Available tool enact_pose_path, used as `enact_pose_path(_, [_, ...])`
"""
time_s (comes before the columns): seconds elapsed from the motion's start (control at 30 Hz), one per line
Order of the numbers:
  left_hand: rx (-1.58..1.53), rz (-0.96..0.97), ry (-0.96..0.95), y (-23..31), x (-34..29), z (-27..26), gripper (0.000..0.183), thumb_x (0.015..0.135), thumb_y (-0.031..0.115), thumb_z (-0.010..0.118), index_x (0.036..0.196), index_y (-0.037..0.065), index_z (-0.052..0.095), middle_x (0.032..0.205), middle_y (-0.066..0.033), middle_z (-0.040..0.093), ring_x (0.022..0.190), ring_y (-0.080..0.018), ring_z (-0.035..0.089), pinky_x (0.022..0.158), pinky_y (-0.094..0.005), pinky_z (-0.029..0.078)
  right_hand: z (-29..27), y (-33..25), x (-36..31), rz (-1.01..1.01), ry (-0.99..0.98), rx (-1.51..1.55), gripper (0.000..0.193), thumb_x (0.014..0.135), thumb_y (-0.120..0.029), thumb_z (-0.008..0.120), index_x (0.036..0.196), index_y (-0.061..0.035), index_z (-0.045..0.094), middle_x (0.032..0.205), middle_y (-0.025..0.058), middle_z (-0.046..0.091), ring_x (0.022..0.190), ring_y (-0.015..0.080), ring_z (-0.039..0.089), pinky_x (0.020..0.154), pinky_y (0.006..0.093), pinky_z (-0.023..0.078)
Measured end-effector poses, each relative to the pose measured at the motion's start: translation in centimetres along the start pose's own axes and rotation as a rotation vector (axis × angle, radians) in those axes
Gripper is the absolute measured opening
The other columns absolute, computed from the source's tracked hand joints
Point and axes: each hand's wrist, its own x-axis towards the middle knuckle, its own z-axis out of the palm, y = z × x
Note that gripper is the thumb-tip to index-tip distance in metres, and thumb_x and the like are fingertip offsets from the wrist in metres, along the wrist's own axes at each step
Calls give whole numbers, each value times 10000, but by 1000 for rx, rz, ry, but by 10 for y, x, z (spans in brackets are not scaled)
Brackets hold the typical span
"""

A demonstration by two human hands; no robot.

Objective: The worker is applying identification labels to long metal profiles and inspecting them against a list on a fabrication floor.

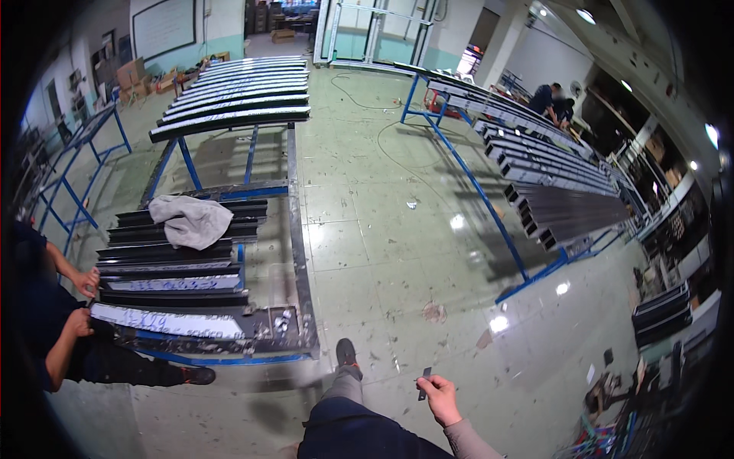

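Note:
My right hand (442, 399) is closed in a pinch on a small dark flat strip (423, 385), held upright over the floor in front of my body. The strip looks like a short metal or plastic piece; its exact kind I cannot make out. Of my left hand (289, 451) only a sliver shows at the lower edge beside my dark clothing, and its fingers are hidden. One of my feet (346, 353) is stepping forward on the floor, just right of the low workbench (304, 306).
Black profiles (168, 298) and a grey cloth (191, 220) lie on the left bench, where a co-worker's hands (82, 302) rest. Farther back are white-topped profiles (237, 92). On the right, a blue-legged rack (489, 199) carries long dark profiles (569, 210); people (550, 103) bend over its far end.

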Motion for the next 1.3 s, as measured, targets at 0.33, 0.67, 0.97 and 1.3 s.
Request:
enact_pose_path(0.33, [-151,-12,140,51,154,-196,307,873,318,625,944,52,759,990,-142,760,886,-318,726,765,-463,564,-3,-175,267,-6,-294,-296,211,968,-199,699,911,0,737,806,-15,677,755,60,555,689,245,450])
enact_pose_path(0.67, [-279,-260,302,90,267,-398,303,875,315,621,936,53,760,992,-134,761,885,-314,726,764,-456,564,30,-255,569,23,-670,-327,207,976,-216,694,919,-20,731,780,-51,654,727,43,537,668,245,447])
enact_pose_path(0.97, [-319,-520,538,90,353,-616,299,877,312,617,930,55,760,994,-127,762,884,-310,726,764,-449,564,-9,-420,803,-165,-699,-362,173,986,-153,652,923,-7,721,884,19,711,845,93,611,795,264,473])
enact_pose_path(1.3, [-379,-740,630,34,380,-732,295,879,308,613,923,57,761,996,-118,764,883,-306,726,763,-442,564,33,-460,912,-148,-620,-170,167,981,-147,652,903,-10,707,880,16,704,839,91,602,787,258,460])
